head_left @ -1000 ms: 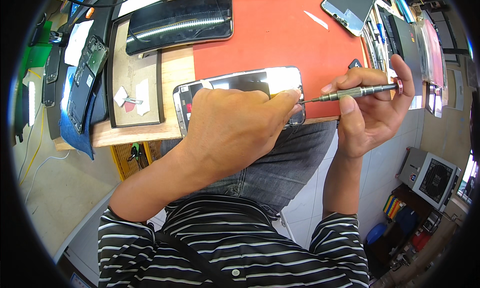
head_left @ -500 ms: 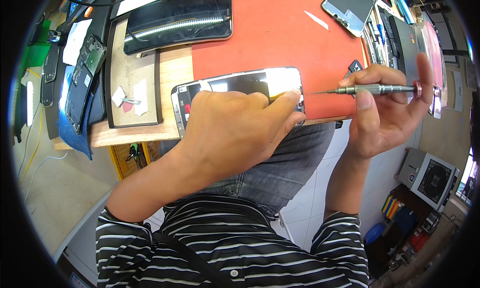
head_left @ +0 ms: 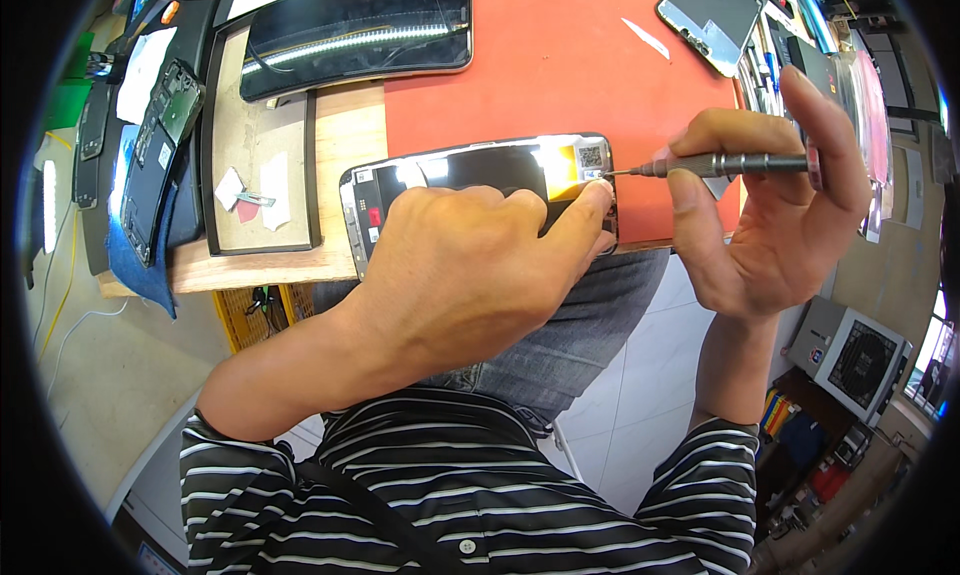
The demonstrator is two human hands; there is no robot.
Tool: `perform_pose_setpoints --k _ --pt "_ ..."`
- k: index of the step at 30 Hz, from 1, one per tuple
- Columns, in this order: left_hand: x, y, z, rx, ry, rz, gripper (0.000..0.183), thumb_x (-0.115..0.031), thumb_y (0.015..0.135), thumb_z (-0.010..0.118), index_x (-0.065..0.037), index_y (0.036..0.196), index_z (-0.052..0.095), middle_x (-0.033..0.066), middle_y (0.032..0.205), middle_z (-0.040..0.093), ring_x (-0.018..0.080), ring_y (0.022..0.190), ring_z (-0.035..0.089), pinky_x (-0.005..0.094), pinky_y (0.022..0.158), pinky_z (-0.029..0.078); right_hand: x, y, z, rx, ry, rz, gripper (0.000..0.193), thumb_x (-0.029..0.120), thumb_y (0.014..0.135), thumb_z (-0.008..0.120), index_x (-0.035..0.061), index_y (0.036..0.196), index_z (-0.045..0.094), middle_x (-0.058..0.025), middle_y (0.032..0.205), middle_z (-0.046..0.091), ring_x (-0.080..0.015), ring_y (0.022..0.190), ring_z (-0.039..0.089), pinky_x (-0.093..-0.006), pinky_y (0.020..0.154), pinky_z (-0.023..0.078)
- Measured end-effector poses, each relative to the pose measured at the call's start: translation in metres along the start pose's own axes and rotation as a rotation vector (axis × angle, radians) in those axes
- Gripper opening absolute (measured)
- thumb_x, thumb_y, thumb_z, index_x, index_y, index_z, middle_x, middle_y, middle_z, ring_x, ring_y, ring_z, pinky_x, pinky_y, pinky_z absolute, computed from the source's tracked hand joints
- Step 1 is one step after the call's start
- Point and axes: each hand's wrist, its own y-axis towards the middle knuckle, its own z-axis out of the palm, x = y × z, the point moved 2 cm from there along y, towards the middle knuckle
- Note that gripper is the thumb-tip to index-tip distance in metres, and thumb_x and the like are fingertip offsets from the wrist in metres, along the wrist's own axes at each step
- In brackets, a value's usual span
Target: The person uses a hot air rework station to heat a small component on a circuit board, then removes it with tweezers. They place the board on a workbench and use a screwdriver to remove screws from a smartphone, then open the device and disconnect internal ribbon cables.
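Note:
A phone display panel (head_left: 485,171) lies near the table's front edge with its dark inner side up. A yellow strip and a small square code label show at its right end. My left hand (head_left: 460,265) reaches across it, index fingertip pressed on the right end and thumb at the near right corner, gripping it. The other left fingers are curled and partly hidden. In my right hand (head_left: 765,210) is a slim precision screwdriver (head_left: 738,164), pinched between thumb and fingers, little finger raised. Its thin tip meets or nearly meets the panel's right edge, beside my left index fingertip.
An orange-red mat (head_left: 540,55) covers the table under the panel. Beyond my left hand, a large dark phone (head_left: 355,35) rests over a shallow tray (head_left: 225,155) holding paper scraps. Phone housings (head_left: 160,165) lie at far left. Another phone part (head_left: 710,20) and tools are at back right.
My right hand has moved left, bringing the screwdriver tip from over the mat to the panel's right edge. My left hand keeps its hold, and the code label now shows clearly.

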Motion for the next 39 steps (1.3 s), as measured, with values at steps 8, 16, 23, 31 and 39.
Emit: perform_pose_setpoints --k 8,16,23,31,39 --pt "0.003 -0.001 -0.002 0.06 -0.012 0.007 0.042 -0.028 0.085 0.085 -0.014 0.123 0.073 -0.0023 0.06 0.045 0.0145 0.048 0.052 0.0332 0.044 0.039 0.001 0.002 0.002 0.001 -0.01 -0.021 0.081 -0.012 0.081 0.071 -0.0095 0.15 0.029 -0.0218 0.096 0.071 -0.0232 0.084 0.073 -0.0333 0.084 0.059" --pt "0.003 0.001 -0.005 0.098 -0.024 -0.004 0.043 -0.029 0.087 0.083 -0.014 0.125 0.072 -0.0019 0.06 0.047 0.0161 0.047 0.053 0.0345 0.044 0.04 0.002 0.005 0.006 0.01 0.01 -0.022 0.08 -0.014 0.081 0.071 -0.0106 0.15 0.03 -0.0208 0.097 0.071 -0.0229 0.082 0.073 -0.033 0.082 0.06" --pt "0.007 0.0 -0.005 0.112 -0.037 0.014 0.047 -0.027 0.087 0.083 -0.014 0.13 0.07 -0.0011 0.059 0.046 0.0172 0.048 0.053 0.0352 0.045 0.04 0.004 0.018 -0.003 0.155 -0.011 -0.091 0.075 -0.012 0.077 0.074 -0.0119 0.145 0.042 -0.0217 0.099 0.074 -0.0235 0.086 0.076 -0.0365 0.091 0.059" --pt "0.006 0.004 -0.011 0.167 -0.036 -0.028 0.042 -0.025 0.087 0.083 -0.018 0.127 0.072 -0.0002 0.057 0.047 0.0193 0.047 0.051 0.0365 0.045 0.04 0.001 0.005 -0.001 0.086 0.051 0.032 0.066 -0.002 0.081 0.081 -0.0121 0.14 0.053 -0.0288 0.124 0.069 -0.0259 0.086 0.078 -0.0336 0.081 0.064" --pt "0.006 0.007 -0.011 0.146 -0.067 -0.038 0.031 -0.025 0.088 0.082 -0.015 0.117 0.073 0.001 0.056 0.047 0.0212 0.047 0.052 0.0383 0.046 0.04 0.007 0.01 -0.008 0.098 0.071 0.057 0.066 0.002 0.083 0.082 -0.0178 0.14 0.053 -0.0317 0.13 0.067 -0.0338 0.105 0.076 -0.0396 0.084 0.065"
